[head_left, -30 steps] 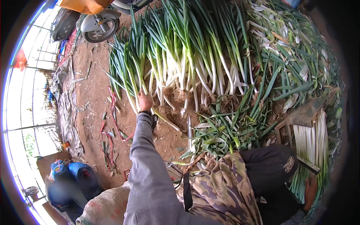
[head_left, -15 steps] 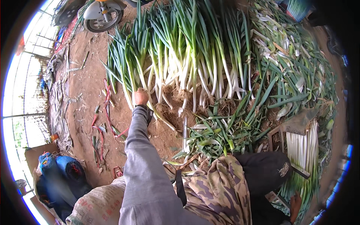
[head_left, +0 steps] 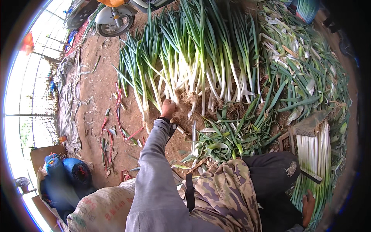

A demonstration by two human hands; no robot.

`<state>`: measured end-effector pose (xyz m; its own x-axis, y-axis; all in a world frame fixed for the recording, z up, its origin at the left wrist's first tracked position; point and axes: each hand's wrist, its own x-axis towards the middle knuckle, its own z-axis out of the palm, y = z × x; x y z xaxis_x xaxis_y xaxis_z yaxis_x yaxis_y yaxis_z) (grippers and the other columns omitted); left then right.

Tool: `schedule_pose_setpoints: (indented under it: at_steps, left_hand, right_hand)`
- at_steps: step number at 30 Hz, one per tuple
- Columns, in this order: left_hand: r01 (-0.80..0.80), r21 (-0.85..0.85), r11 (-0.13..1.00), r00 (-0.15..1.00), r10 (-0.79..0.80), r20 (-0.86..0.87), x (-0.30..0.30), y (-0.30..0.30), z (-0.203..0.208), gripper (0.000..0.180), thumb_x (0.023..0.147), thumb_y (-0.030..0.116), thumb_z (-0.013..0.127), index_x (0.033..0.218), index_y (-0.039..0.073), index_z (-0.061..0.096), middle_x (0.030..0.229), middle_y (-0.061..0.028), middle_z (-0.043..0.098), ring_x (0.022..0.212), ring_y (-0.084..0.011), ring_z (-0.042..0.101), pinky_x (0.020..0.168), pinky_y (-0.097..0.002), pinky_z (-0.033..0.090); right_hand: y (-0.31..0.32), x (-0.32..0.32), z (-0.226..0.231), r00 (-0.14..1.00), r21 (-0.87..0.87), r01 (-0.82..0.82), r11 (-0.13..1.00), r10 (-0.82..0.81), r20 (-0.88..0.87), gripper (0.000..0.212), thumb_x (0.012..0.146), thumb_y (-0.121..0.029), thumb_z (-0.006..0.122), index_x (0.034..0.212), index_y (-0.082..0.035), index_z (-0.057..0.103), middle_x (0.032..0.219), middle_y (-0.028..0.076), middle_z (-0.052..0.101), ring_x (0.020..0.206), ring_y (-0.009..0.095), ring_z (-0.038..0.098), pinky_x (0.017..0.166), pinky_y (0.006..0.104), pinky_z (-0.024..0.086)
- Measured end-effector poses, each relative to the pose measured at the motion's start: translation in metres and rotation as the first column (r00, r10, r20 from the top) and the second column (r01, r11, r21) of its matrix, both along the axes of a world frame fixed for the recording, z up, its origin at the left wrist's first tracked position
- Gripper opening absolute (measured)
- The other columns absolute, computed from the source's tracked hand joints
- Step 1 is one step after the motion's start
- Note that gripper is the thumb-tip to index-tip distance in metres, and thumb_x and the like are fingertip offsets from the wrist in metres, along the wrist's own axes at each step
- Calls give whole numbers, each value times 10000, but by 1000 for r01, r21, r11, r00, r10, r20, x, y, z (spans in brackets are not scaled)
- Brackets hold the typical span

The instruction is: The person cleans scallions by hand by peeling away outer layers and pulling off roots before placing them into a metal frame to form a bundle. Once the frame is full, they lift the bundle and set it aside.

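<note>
My left hand (head_left: 168, 108) reaches forward and is closed on a green onion at the lower, rooty end of the spread. Just beyond it, many long green onions (head_left: 203, 58) lie side by side, leaves pointing away and white stems with roots toward me. At the lower right, my right hand (head_left: 308, 207) rests beside the green leaves of a bundle of clean white-stemmed green onions (head_left: 309, 150). Its fingers look stretched out, though part of the hand is hidden near my dark trouser leg. That bundle lies in a low frame (head_left: 286, 142).
Stripped leaves (head_left: 228, 135) heap before my knees, and a larger pile of peelings (head_left: 305, 73) covers the right side. Red straps (head_left: 118, 112) lie on the dirt floor. A woven sack (head_left: 104, 205), a cardboard box (head_left: 40, 156) and a vehicle wheel (head_left: 116, 26) are at left.
My left hand has moved right along the root ends, leaving the leftmost stalks for those beside them. The right hand stays by the bundle. The whole view has shifted slightly.
</note>
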<state>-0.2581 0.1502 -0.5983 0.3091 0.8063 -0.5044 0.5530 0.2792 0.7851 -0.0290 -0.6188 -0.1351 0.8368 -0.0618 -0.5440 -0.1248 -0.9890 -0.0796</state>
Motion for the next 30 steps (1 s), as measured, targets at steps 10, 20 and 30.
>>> schedule_pose_setpoints:
  at_steps: [10, 20, 30]
  left_hand:
    - [-23, -304, 952, 997, 45, 68, 15, -20, -13, 119, 966, 114, 582, 991, 14, 640, 800, -97, 675, 675, -225, 701, 574, -386, 583]
    - [-191, -447, 874, 946, 285, 152, 10, -29, -16, 102, 937, 68, 629, 1032, 35, 643, 797, -62, 646, 688, -205, 659, 554, -359, 563]
    - [9, 82, 997, 999, -6, -44, -41, 34, 79, 307, 946, 251, 688, 968, -53, 648, 761, -155, 681, 542, -222, 643, 433, -369, 491]
  right_hand:
    - [-7, 7, -6, 987, 103, -103, 989, 90, 130, 494, 971, -128, 608, 1418, 74, 552, 1154, 233, 710, 1035, 299, 678, 935, 391, 511]
    - [20, 12, 8, 982, 27, -165, 986, 162, 93, 476, 956, -93, 616, 1398, 78, 569, 1110, 263, 703, 966, 307, 660, 920, 403, 498]
    - [38, 31, -10, 965, 45, -262, 964, 261, 40, 477, 990, -85, 561, 1440, 74, 541, 1392, 253, 627, 1296, 355, 595, 1092, 405, 434]
